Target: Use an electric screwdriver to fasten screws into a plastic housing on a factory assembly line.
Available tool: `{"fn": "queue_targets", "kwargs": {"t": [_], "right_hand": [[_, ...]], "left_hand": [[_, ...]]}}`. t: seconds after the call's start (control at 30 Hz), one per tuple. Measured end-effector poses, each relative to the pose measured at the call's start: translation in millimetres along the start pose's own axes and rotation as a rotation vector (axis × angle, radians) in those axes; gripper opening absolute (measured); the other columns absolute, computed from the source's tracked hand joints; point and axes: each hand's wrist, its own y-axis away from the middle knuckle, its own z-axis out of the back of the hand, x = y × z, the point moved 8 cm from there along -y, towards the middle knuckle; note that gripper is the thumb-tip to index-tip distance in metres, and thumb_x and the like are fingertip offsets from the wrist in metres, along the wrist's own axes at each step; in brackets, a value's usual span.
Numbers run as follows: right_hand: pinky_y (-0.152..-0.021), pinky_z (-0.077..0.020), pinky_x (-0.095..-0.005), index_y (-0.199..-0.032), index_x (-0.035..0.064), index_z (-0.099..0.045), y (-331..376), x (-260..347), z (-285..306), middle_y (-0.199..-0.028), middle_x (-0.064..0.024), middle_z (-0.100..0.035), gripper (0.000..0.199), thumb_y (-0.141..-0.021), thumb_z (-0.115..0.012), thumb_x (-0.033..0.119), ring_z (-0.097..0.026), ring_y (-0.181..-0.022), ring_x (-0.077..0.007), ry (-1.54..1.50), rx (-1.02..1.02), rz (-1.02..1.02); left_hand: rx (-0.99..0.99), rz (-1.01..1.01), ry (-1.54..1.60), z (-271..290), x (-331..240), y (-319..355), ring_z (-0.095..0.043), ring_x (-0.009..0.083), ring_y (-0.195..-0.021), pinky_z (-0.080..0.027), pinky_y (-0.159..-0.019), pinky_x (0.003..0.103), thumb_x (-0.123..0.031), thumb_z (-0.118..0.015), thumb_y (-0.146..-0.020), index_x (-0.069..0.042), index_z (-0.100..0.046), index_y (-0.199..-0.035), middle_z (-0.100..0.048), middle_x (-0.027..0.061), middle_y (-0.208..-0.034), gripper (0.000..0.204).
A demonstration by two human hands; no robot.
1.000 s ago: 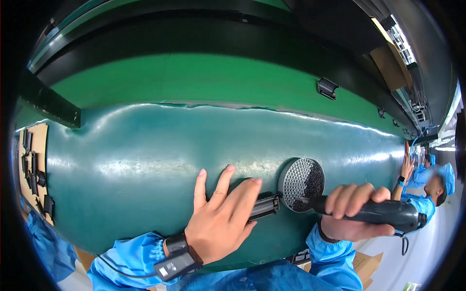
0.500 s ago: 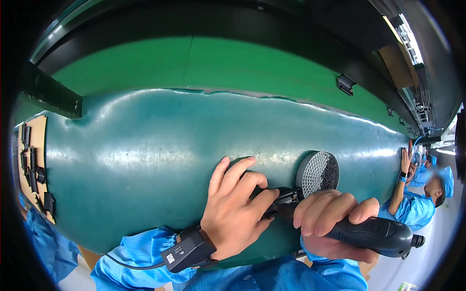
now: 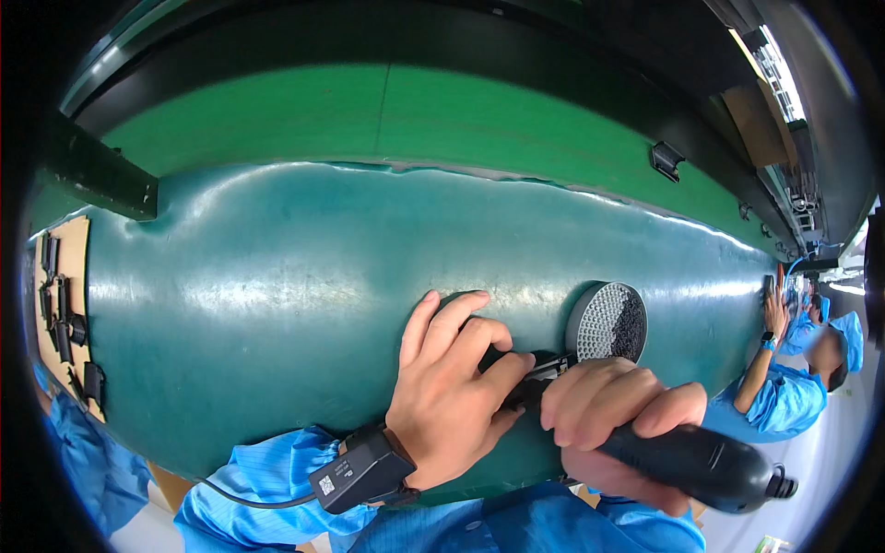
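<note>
My left hand lies over a black plastic part, its thumb and fingers curled round it; most of the part is hidden beneath the hand. In my right hand is a black electric screwdriver, gripped round its body and tilted, with the rear end toward the lower right. Its front end points at the black part, close to my left thumb; the tip is hidden. Just beyond my right hand stands a round grey tray with a dimpled floor and many small black screws along its right side.
A cardboard sheet at the far left bears several black parts. A dark post rises at the back left. Behind the teal table runs a green strip with a black part. A co-worker sits at the right.
The screwdriver's rear end has dipped, and my right hand has shifted slightly left. The green strip's seam and black part sit further right. My left hand keeps its hold.
</note>
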Motion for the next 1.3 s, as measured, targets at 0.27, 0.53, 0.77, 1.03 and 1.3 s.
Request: {"fn": "queue_targets", "kwargs": {"t": [0.27, 0.53, 0.77, 1.03, 1.3], "right_hand": [[-0.052, -0.0562, -0.0384, -0.118, 0.0022, -0.050, 2.2, -7.4, -1.4, -0.076, -0.0110, -0.062, 0.071, -0.095, -0.071, 0.066, -0.063, -0.057, -0.0236, -0.022, 0.118, 0.096], [-0.054, -0.0552, -0.0432, -0.125, 0.0070, -0.051, -6.3, 39.3, 93.2, -0.084, -0.0121, -0.063, 0.077, -0.096, -0.058, 0.078, -0.063, -0.060, -0.0256, -0.068, -0.224, 0.069], [-0.054, -0.0539, -0.0405, -0.127, 0.0092, -0.048, -11.8, 32.7, 132.4, -0.082, -0.0116, -0.061, 0.083, -0.094, -0.050, 0.085, -0.062, -0.061, -0.0239, -0.019, -0.261, 0.025], [-0.056, -0.0545, -0.0418, -0.126, 0.0083, -0.048, -6.8, 18.5, 131.8, -0.083, -0.0121, -0.062, 0.084, -0.092, -0.054, 0.085, -0.063, -0.063, -0.0244, -0.004, -0.282, -0.043], [-0.057, -0.0537, -0.0419, -0.124, 0.0085, -0.049, -5.6, 18.6, 136.8, -0.083, -0.0122, -0.061, 0.082, -0.093, -0.056, 0.084, -0.063, -0.063, -0.0256, -0.008, -0.296, -0.076]], "left_hand": [[0.017, 0.007, -0.066, -2.3, 0.4, 1.7, -0.046, 0.0349, -0.142, -0.026, -0.123, 0.064, -0.018, -0.091, -0.066, -0.017, -0.082, -0.107, -0.059, 0.0005, -0.117, 0.042], [0.072, 0.028, -0.106, -1.4, -3.8, 4.2, -0.044, 0.0374, -0.143, -0.025, -0.123, 0.067, -0.024, -0.098, -0.063, -0.018, -0.082, -0.111, -0.058, 0.0021, -0.118, 0.051], [0.124, 0.051, -0.152, -4.4, -3.2, -2.5, -0.043, 0.0380, -0.144, -0.025, -0.122, 0.067, -0.025, -0.099, -0.060, -0.017, -0.083, -0.108, -0.059, 0.0028, -0.117, 0.051], [0.140, 0.053, -0.175, -5.8, -5.2, -5.7, -0.046, 0.0378, -0.142, -0.028, -0.120, 0.068, -0.023, -0.099, -0.060, -0.019, -0.083, -0.109, -0.060, 0.0023, -0.117, 0.052], [0.119, 0.038, -0.146, -7.0, -3.1, -3.9, -0.045, 0.0391, -0.143, -0.026, -0.122, 0.066, -0.024, -0.099, -0.059, -0.018, -0.084, -0.109, -0.060, 0.0029, -0.117, 0.052]]}}
